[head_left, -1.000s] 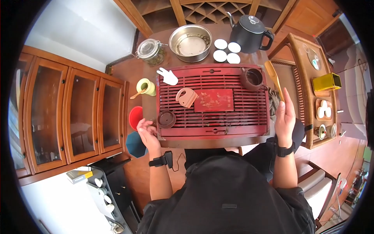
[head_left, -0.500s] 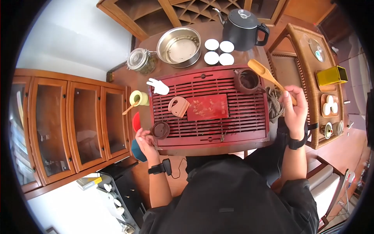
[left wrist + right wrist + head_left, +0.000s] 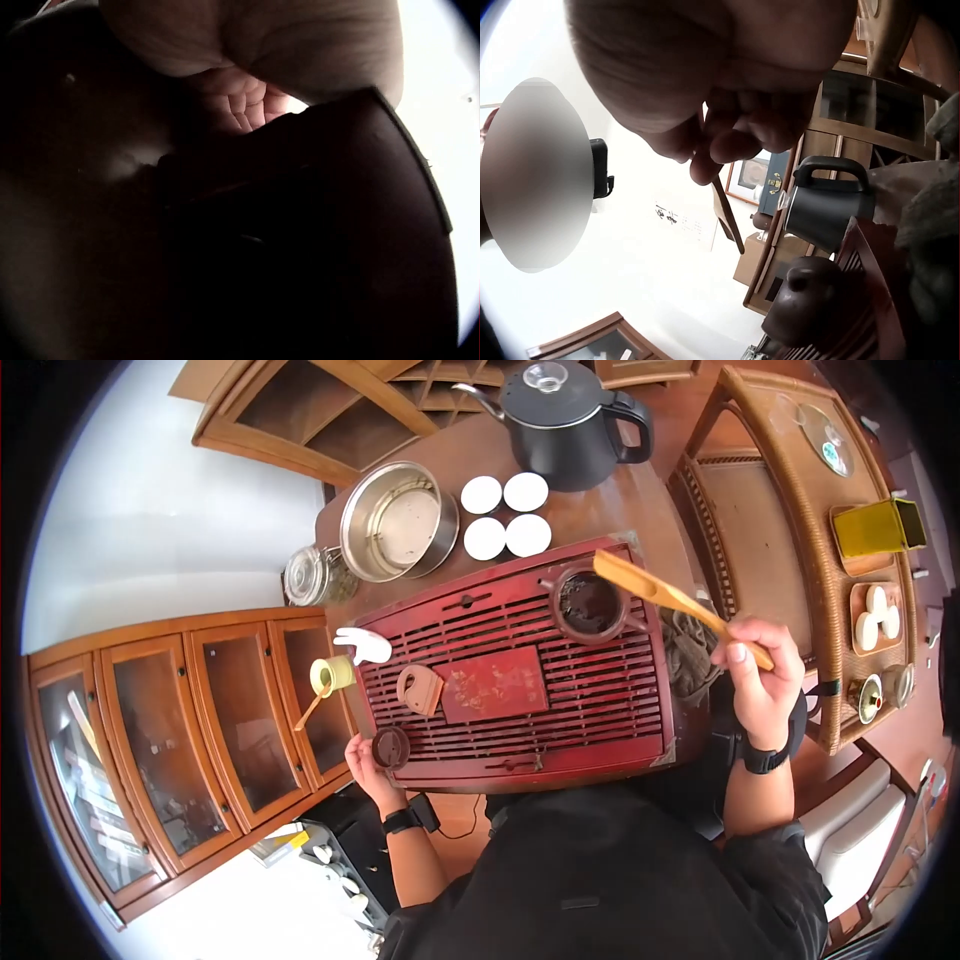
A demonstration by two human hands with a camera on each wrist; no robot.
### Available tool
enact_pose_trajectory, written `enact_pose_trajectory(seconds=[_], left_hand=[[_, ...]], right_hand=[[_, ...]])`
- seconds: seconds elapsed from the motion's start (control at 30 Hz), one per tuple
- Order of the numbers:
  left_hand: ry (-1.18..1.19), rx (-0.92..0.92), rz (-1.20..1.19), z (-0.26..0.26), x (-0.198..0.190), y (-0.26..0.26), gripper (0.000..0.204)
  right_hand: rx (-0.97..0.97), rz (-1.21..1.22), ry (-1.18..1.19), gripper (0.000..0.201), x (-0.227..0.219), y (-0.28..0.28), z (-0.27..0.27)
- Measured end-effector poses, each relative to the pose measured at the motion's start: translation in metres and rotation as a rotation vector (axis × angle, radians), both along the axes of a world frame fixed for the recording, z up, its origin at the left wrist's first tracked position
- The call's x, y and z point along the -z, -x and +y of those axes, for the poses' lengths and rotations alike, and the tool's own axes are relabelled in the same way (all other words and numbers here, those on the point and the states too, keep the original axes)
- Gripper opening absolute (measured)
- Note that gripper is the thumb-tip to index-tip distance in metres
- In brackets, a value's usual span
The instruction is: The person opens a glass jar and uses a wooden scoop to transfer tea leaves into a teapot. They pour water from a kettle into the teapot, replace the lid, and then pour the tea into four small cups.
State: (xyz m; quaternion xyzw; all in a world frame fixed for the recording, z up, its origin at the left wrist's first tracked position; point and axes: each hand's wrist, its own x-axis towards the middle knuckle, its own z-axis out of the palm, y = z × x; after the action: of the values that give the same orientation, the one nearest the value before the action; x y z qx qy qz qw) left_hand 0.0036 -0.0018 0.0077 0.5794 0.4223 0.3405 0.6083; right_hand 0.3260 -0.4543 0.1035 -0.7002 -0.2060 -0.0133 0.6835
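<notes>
One scoop, light tan, wood or bamboo: long and slender, its hollowed trough facing up, the handle narrower than the broad tip. Held in the right hand, fingers clamped on the handle end. Trough lies forward and left of those fingers, the tip overlapping the teapot's edge in the head view; height above it cannot be told.

One teapot, dark brown, uncovered, left of the right fingers, on a red slatted tray.

One cloth, grey, crumpled, just left of the right fingers.

One left hand, fingers loosely bent beside a small brown cup at the tray's near corner; contact cannot be told.

One clay piece, pinkish, looped, forward and right of the left fingers.

One kettle, black, and four round white pieces, on the bench, forward and left of the right fingers.

By view: head alone gives the trough and the dark matter inside the teapot. Right wrist alone gives the scoop almost edge-on below the curled fingers, the teapot's outer side, a framed picture and wall writing. Left wrist, mostly dark, gives a palm close up and lit fingers behind a dark edge.
</notes>
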Motion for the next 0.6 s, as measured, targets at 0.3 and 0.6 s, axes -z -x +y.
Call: enact_pose_trajectory(seconds=[0.3, 0.6], left_hand=[[-0.001, -0.087, 0.069, 0.000, -0.003, -0.007, 0.016], [-0.003, -0.058, 0.040, 0.001, -0.002, -0.006, 0.017]], right_hand=[[-0.194, -0.122, -0.016, 0.016, -0.006, -0.003, 0.009], [-0.209, -0.133, 0.024, 0.018, 0.000, -0.001, 0.016]])
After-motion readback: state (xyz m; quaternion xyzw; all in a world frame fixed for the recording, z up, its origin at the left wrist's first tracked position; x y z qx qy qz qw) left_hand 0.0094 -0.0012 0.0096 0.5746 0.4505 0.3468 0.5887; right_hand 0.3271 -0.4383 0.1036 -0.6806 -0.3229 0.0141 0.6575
